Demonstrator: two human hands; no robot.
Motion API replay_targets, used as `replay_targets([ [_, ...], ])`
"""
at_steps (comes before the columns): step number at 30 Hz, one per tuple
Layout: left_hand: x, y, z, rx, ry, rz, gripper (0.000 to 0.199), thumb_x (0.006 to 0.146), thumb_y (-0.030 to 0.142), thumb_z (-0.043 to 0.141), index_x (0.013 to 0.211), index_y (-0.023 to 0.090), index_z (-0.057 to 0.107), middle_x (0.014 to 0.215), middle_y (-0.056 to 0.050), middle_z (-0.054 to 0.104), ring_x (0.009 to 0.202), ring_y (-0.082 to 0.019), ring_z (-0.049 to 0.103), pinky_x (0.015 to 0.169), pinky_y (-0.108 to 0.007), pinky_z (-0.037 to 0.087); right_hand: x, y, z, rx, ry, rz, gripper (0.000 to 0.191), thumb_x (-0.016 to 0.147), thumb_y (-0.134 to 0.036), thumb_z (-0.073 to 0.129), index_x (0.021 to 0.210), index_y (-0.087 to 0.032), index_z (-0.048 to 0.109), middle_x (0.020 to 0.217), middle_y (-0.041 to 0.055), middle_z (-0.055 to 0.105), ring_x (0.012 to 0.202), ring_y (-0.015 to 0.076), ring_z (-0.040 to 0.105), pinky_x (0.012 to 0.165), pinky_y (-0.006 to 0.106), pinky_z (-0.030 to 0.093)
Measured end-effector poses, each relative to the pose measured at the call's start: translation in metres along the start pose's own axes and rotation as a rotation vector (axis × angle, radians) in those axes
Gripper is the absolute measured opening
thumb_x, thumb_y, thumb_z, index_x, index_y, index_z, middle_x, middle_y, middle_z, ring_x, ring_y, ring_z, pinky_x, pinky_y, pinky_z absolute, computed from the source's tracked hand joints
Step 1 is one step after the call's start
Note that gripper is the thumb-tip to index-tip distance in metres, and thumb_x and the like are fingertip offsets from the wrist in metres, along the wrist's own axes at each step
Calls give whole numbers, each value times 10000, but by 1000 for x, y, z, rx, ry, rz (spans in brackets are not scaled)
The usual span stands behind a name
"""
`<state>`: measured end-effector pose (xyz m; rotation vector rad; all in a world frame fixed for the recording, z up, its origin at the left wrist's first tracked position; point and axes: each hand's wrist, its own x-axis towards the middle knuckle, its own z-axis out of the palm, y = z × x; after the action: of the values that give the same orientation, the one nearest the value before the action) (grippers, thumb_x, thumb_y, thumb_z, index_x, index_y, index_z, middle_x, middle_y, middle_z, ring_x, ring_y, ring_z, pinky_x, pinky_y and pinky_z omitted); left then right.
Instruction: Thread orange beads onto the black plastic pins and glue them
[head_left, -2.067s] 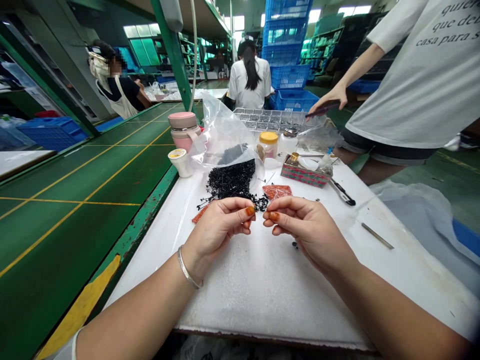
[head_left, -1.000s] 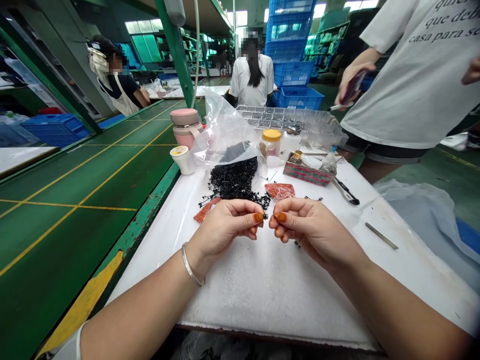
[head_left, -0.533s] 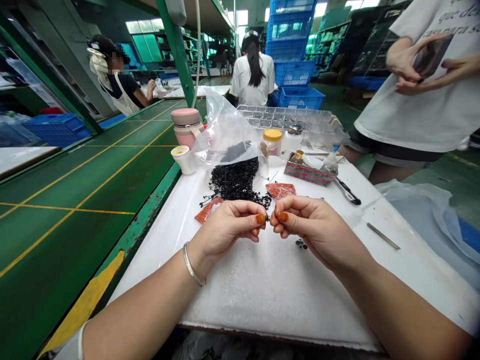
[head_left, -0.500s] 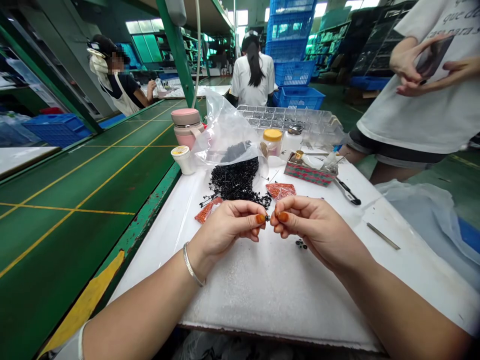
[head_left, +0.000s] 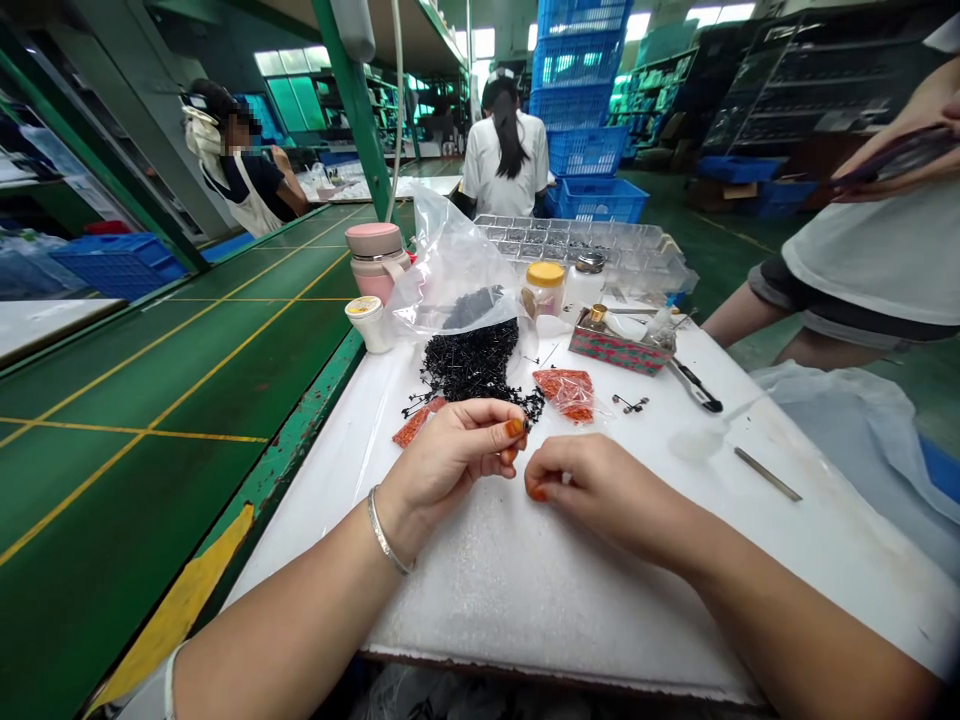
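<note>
Thumb and fingers of my left hand (head_left: 476, 440) pinch a small dark part (head_left: 526, 426), mostly hidden by the fingertips. My right hand (head_left: 581, 475) is lower and to the right, apart from the left, its fingers curled down at the white tabletop (head_left: 525, 590); whether it holds anything is hidden. Beyond my left hand lies a heap of black stemmed parts (head_left: 469, 355), spilling from a clear plastic bag (head_left: 450, 255). One bag of orange pieces (head_left: 566, 393) lies behind my right hand, another orange bag (head_left: 416, 422) behind my left. Several small dark parts (head_left: 630, 404) lie to the right.
Behind the heap stand a pink flask (head_left: 375, 262), a yellow-lidded jar (head_left: 544, 290) and a compartment tray (head_left: 585, 235). A patterned box (head_left: 619, 348), a cutter (head_left: 697, 385) and a metal strip (head_left: 766, 473) are at right. A person (head_left: 877, 250) stands beyond the table's right side.
My right hand has parted from my left and moved down, its fingers turning toward the tabletop. My left hand stays nearly in place. The person at right has moved farther right.
</note>
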<state>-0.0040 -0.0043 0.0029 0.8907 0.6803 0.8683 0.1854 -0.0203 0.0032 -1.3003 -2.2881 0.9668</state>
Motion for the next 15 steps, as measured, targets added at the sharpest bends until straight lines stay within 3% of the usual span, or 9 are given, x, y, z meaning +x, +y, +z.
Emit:
replay_targets([
  [3, 0, -1, -1, -8, -4, 12, 173, 707, 248, 799, 792, 132, 704, 670, 10, 608, 566, -58, 546, 554, -176, 443, 1, 1, 9, -203, -31, -21, 234, 751, -38, 524, 713, -200, 687, 776, 12, 682, 700, 135, 588, 685, 263, 395],
  [6, 1, 0, 0, -5, 8, 19, 168, 709, 244, 797, 791, 132, 704, 672, 13, 610, 563, -56, 548, 552, -176, 444, 1, 2, 12, -255, 19, -13, 190, 755, -61, 562, 758, -201, 690, 807, 18, 689, 724, 142, 599, 677, 261, 394],
  [11, 0, 3, 2, 8, 25, 26, 159, 702, 225, 800, 770, 124, 697, 687, 7, 618, 556, -51, 548, 547, -165, 454, 4, 4, 11, -231, 15, -18, 185, 774, -75, 579, 735, -202, 708, 750, 1, 713, 692, 138, 617, 672, 263, 409],
  [15, -1, 3, 0, 10, 19, 43, 157, 714, 236, 796, 794, 140, 700, 721, -1, 640, 585, -57, 567, 565, -163, 469, 3, 1, -6, -108, 59, -47, 211, 816, -115, 571, 787, -221, 751, 764, 2, 750, 714, 155, 665, 703, 278, 452],
])
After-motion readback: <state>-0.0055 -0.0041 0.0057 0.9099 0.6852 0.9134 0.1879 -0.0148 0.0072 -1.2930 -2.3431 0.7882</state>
